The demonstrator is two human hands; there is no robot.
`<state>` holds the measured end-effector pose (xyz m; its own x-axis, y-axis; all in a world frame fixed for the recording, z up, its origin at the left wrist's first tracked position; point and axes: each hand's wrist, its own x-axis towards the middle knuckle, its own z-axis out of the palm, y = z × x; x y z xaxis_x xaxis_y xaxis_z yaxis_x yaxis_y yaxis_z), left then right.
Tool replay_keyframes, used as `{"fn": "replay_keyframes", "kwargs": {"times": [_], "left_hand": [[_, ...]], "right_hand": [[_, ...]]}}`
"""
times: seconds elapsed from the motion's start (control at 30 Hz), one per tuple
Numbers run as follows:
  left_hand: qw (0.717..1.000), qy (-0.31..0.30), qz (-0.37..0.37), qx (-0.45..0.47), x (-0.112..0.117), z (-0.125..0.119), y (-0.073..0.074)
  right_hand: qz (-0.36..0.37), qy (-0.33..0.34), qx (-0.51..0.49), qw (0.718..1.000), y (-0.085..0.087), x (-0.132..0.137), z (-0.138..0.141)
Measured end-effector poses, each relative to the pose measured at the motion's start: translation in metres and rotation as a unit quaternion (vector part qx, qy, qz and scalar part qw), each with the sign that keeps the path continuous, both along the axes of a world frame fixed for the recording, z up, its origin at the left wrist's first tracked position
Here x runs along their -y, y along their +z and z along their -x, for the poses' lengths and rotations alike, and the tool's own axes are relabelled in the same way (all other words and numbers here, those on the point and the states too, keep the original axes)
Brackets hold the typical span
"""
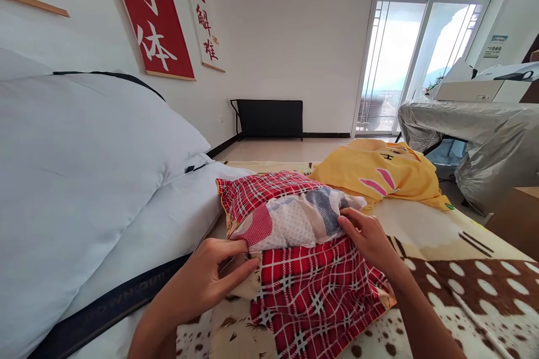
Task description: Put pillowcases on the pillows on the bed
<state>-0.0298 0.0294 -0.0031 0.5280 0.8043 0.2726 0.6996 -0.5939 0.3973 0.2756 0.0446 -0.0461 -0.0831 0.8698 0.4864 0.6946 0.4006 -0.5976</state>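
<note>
A pillow with a patchwork print [290, 219] lies half inside a red plaid pillowcase [315, 291] on the bed. My left hand [206, 280] pinches the pillowcase's open edge at the pillow's near left corner. My right hand [368, 238] is closed on the pillow and the case edge at its right side. The far end of the red plaid case [256, 190] shows behind the pillow.
White pillows with dark trim [84, 179] are stacked at the left. A yellow cartoon-print cloth [379, 171] lies behind. The bed cover is a brown spotted print [471, 286]. A silver-covered piece of furniture [484, 134] stands at the right, a black radiator [269, 118] by the far wall.
</note>
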Motion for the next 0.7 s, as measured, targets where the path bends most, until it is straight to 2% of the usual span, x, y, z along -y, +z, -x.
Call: {"fn": "replay_keyframes", "kwargs": {"times": [0.13,0.27,0.33,0.43,0.5,0.57,0.63,0.7], "left_hand": [[0.999,-0.018,-0.039,0.032,0.001,0.002,0.0],[0.996,-0.071,-0.044,0.045,0.002,-0.003,0.003],[0.992,-0.116,-0.015,0.051,-0.001,-0.005,0.002],[0.984,-0.146,0.094,0.033,-0.012,-0.005,-0.004],[0.978,-0.124,0.165,-0.006,-0.022,-0.007,-0.011],[0.973,-0.102,0.203,-0.05,-0.029,-0.013,-0.017],[0.968,-0.101,0.212,-0.083,-0.03,-0.024,-0.021],[0.968,-0.113,0.203,-0.096,-0.026,-0.033,-0.02]], "right_hand": [[0.048,0.053,0.177,0.982,-0.004,0.004,0.01],[0.13,0.104,0.243,0.956,-0.014,0.006,0.013],[0.154,0.128,0.248,0.948,-0.016,0.004,0.008],[0.183,0.201,0.201,0.941,-0.011,0.0,-0.014],[0.164,0.24,0.119,0.95,-0.005,-0.002,-0.031],[0.096,0.218,0.016,0.971,0.0,-0.003,-0.04],[0.018,0.171,-0.051,0.984,0.001,-0.003,-0.035],[-0.026,0.162,-0.037,0.986,-0.003,-0.001,-0.017]]}}
